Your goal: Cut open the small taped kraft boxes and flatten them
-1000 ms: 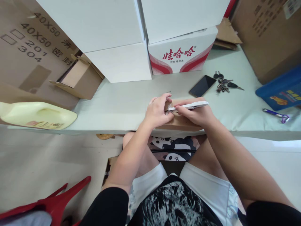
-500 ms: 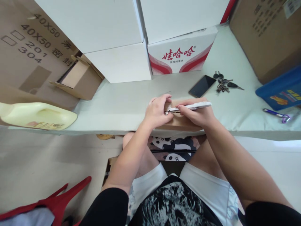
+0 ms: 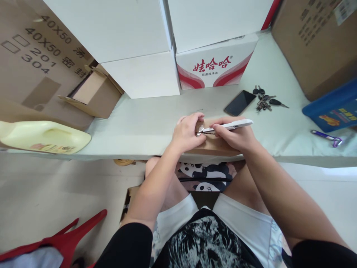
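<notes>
My right hand (image 3: 235,134) is closed around a white utility knife (image 3: 238,124), whose narrow dark blade points left toward my other hand. My left hand (image 3: 188,130) is curled, thumb and fingers bent round a small shiny piece (image 3: 199,131) at the blade's tip. What that piece is cannot be made out. Under both hands lies a brown cardboard box (image 3: 214,144) near the table's front edge, largely covered by them. A thin dark jagged line on the cardboard runs beside the blade.
Behind my hands lie a black phone (image 3: 240,102) and a bunch of keys (image 3: 264,98). White cartons (image 3: 142,74) and a red-and-white carton (image 3: 214,69) stand at the back. A pale yellow bottle (image 3: 47,137) lies left; a blue container (image 3: 331,106) and purple razor (image 3: 327,137) are right.
The white knife handle has shifted very slightly to the right and up with my right hand. My left hand keeps almost the same place and grip.
</notes>
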Motion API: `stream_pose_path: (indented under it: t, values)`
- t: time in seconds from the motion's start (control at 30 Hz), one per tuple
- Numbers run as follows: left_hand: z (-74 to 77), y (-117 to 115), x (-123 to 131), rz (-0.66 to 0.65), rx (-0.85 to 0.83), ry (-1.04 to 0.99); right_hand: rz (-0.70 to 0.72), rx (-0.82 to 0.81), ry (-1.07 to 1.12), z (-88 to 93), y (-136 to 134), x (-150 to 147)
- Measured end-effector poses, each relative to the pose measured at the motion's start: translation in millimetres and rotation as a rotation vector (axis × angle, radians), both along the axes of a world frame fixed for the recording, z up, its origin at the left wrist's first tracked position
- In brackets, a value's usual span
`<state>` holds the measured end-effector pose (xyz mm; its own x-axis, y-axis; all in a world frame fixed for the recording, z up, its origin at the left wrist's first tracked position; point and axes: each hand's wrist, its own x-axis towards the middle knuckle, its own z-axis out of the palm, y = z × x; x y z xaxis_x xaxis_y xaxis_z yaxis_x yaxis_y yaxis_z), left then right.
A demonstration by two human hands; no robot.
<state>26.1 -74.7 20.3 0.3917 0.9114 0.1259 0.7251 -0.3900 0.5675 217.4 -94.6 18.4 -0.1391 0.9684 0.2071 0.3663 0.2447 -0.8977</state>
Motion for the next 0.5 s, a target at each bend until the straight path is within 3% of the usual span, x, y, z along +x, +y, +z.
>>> stream_pose_path:
  t: [0.5]
  values:
    - [0.4, 0.5, 0.8, -0.008, 0.014, 0.029, -0.035, -0.002, -0.029, -4.6, 0.9, -1.0]
